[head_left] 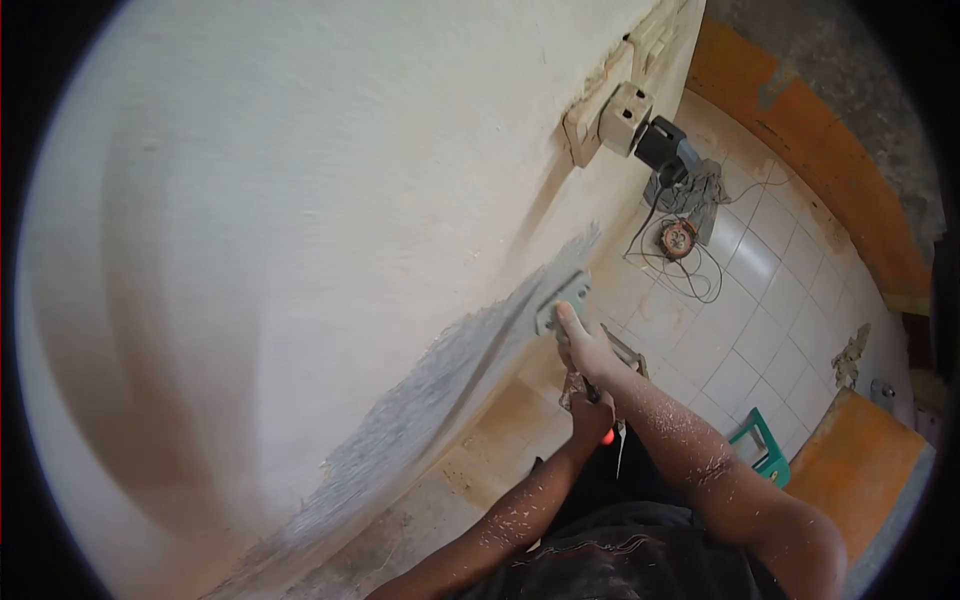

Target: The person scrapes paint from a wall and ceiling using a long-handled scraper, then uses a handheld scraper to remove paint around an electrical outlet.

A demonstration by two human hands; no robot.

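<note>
The wall [300, 200] fills the left of the view, pale and smooth above, with a grey scraped band [450, 390] running diagonally from lower left up toward the centre. At the upper end of that band sits the scraper blade [562, 302], pressed flat against the wall, its long axis running back and down toward the person's body. The right hand [585, 345] lies just below and right of the blade, with a finger stretched along the tool toward the blade and the other fingers curled around it. Below it the left hand [592, 415] has its fingers closed around the orange handle [606, 436] (only a sliver of it shows). So the right hand is the nearer one to the blade, the left farther back on the same line. Both forearms are speckled with white flakes. Farther right, an outlet box [625, 118] with a dark plug [665, 142] stands out from the wall, and cables with a small red device [678, 237] lie on the tiled floor [770, 330]. A green stool [762, 450] stands near the right forearm.
</note>
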